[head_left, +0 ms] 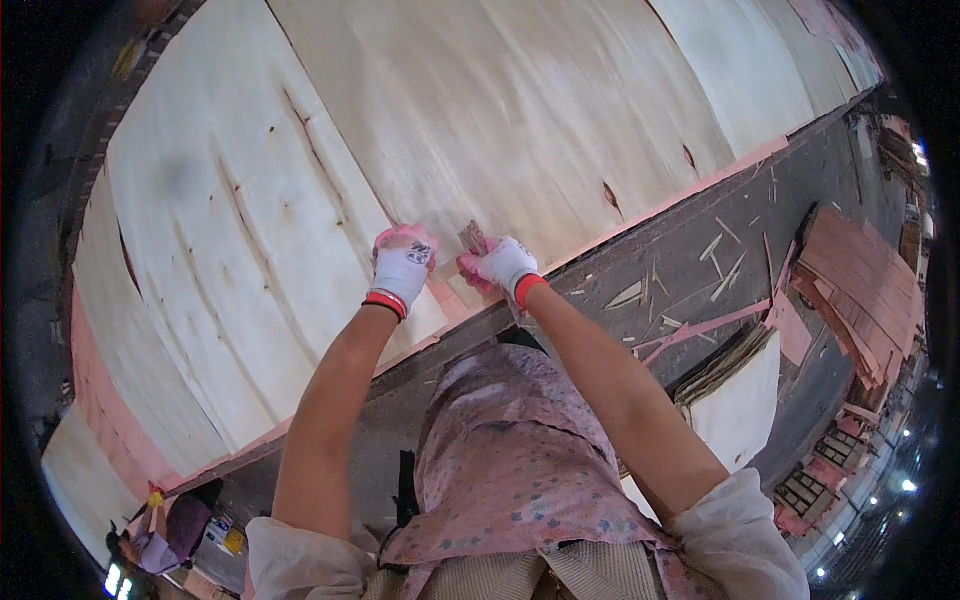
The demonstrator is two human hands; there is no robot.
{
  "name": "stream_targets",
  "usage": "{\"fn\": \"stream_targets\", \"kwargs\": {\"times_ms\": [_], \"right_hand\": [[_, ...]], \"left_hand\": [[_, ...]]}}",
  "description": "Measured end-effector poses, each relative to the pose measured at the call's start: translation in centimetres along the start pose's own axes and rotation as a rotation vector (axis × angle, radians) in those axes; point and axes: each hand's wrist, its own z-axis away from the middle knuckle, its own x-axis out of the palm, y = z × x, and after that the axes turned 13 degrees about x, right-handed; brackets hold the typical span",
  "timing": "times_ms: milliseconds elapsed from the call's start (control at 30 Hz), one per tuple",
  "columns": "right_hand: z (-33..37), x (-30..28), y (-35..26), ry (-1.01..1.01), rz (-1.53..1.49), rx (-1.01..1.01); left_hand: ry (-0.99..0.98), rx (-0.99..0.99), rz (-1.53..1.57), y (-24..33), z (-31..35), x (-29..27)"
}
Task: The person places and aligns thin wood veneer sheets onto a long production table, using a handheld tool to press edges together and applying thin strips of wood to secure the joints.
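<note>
Pale wood veneer sheets (520,100) lie side by side in front of me, with knots and dark splits in them. My left hand (405,258), in a white glove with a pink palm, is closed at the near edge, by the seam between two sheets. What its fingers pinch, if anything, is hidden. Just to its right, my right hand (497,266), gloved the same way, is closed round a small pinkish-brown piece (472,237) that sticks up past the fingers. I cannot make out its kind. Under both hands a pink layer (447,297) shows along the edge.
Veneer splinters (720,260) litter the grey floor at the right. Beyond them are a stack of pale sheets (735,400) and a pile of reddish boards (860,285). Another person (165,535) is at the far lower left, beside the veneer.
</note>
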Motion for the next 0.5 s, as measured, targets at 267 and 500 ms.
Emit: {"fn": "stream_targets", "kwargs": {"times_ms": [267, 500], "right_hand": [[5.2, 2.8, 3.0, 0.404, 0.717, -0.555], [4.6, 6.4, 5.4, 0.628, 1.136, -0.889]], "left_hand": [[0.261, 0.016, 0.171, -0.8, 1.6, 1.7], [0.361, 0.123, 0.279, -1.2, 3.1, 1.9]]}}
